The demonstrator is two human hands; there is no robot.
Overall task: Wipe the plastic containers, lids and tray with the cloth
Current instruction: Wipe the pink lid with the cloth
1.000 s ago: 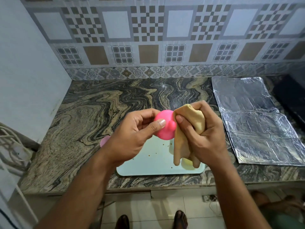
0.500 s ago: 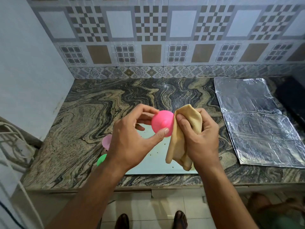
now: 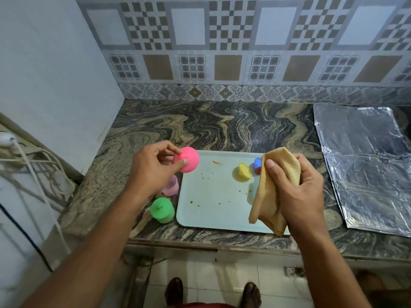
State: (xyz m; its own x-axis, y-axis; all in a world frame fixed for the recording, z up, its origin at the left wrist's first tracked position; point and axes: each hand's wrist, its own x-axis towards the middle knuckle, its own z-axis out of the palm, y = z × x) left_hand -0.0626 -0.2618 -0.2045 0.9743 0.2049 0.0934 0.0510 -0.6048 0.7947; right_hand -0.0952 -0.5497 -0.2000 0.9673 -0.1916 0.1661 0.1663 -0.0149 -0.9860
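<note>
Surface: marbled stone surface (image 3: 222,127) under patterned wall tiles, pale tray (image 3: 213,196) at lower centre, speckled with crumbs.
Left hand (image 3: 153,172): raised left of centre, fingers pinched shut on the pink lid (image 3: 188,160) above the tray's upper-left corner.
Right hand (image 3: 298,192): fist closed around the bunched cloth (image 3: 275,187), apart from the lid, right of centre.
Others: green container (image 3: 162,210) and pale pink container (image 3: 171,186) stand left of the tray; yellow lid (image 3: 243,172) and blue lid (image 3: 257,162) lie on it.
Advice: probably park the lid off the dirty tray, beside the wiped ones.

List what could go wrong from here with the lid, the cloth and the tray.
The pink lid is pinched only by the left hand's fingertips, so it may slip. The cloth in the right hand dangles above the tray and could drag crumbs or nudge the yellow lid.
</note>
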